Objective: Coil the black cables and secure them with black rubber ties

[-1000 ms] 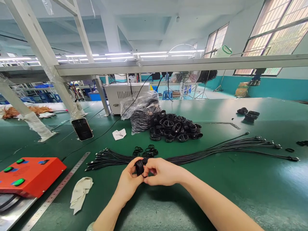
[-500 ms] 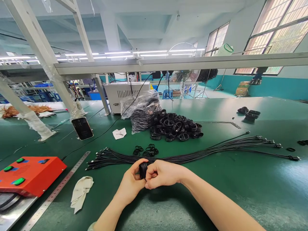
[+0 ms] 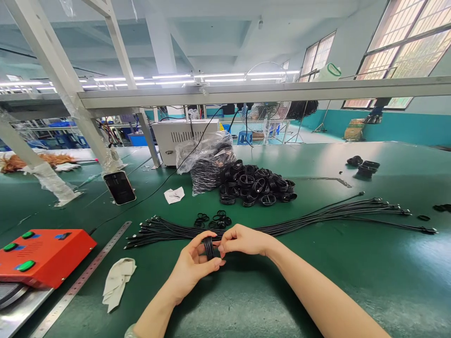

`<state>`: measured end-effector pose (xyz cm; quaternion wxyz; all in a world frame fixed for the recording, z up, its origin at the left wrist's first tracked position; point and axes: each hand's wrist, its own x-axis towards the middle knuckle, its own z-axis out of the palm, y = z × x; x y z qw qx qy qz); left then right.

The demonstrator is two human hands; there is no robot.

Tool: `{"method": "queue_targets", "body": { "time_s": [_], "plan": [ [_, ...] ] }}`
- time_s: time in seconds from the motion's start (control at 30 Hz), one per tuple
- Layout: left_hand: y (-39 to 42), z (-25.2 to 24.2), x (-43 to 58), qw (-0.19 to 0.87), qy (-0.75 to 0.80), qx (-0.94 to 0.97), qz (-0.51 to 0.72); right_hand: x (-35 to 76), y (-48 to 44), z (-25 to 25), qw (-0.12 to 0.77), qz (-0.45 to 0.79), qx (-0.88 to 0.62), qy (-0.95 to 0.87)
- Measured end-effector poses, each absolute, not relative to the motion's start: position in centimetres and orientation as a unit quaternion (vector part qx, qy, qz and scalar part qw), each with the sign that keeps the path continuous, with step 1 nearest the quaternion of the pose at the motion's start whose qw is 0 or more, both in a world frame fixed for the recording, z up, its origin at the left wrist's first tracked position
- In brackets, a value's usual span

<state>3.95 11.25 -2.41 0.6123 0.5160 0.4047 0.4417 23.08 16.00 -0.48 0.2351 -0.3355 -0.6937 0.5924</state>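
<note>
My left hand [image 3: 193, 267] and my right hand [image 3: 244, 240] meet over the green table, both closed on a small coil of black cable [image 3: 209, 246] held upright between the fingertips. Just beyond my hands lies a long bundle of straight black cables [image 3: 317, 217] stretched across the table. A few small black rings [image 3: 213, 219] lie behind the bundle. Farther back sits a heap of coiled black cables [image 3: 259, 185] beside a clear plastic bag [image 3: 206, 162] full of more coils.
An orange box with green buttons [image 3: 42, 256] stands at the left, with a steel ruler [image 3: 84, 277] and a white cloth [image 3: 118, 281] beside it. A phone [image 3: 120, 187] leans on a frame leg. More black coils [image 3: 364, 168] lie at the far right.
My hands have turned the coil between the fingers and shifted slightly away from me. My right hand now sits higher, over the coil's top.
</note>
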Motion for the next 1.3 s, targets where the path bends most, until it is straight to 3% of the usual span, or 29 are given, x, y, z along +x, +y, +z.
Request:
{"method": "queue_targets", "body": {
  "time_s": [0.4, 0.77, 1.3],
  "plan": [
    [11.4, -2.4, 3.6, 0.62, 0.396, 0.514, 0.441, 23.1, 16.3, -0.3, 0.241, 0.57, -0.285, -0.732],
    [11.4, -3.2, 3.8, 0.577, 0.43, 0.535, 0.442, 23.2, 15.2, 0.7, 0.19, 0.551, -0.271, -0.766],
    [11.3, -2.5, 3.8, 0.617, 0.364, 0.535, 0.448, 21.7, 15.3, -0.6, 0.282, 0.65, -0.323, -0.628]
  ]
}}
